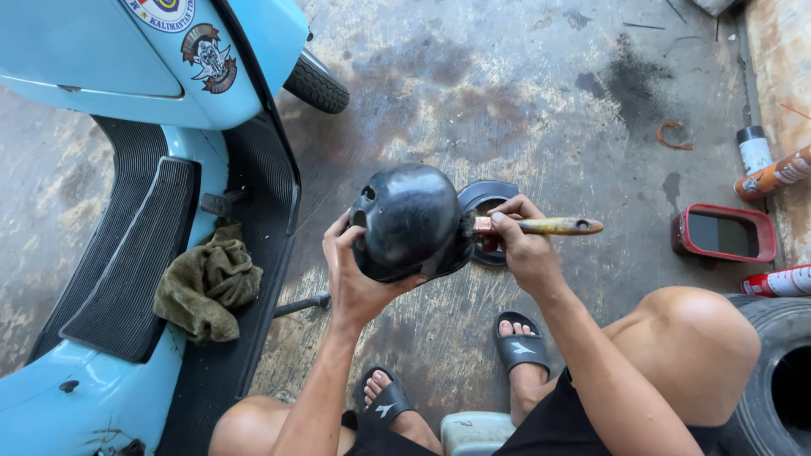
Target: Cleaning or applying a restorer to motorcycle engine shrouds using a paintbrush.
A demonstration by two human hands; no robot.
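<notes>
Light blue scooter [127,67] at left; crumpled olive rag [207,283] on its black floorboard. Stained concrete floor [524,93]. Red-framed mirror [724,232] at right, spray cans [773,176] beyond it. Black tyre [773,380] at lower right.

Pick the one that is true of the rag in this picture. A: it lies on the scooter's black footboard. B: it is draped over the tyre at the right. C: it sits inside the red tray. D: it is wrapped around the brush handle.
A: the olive rag lies crumpled on the black footboard of the blue scooter, apart from both hands.
</notes>
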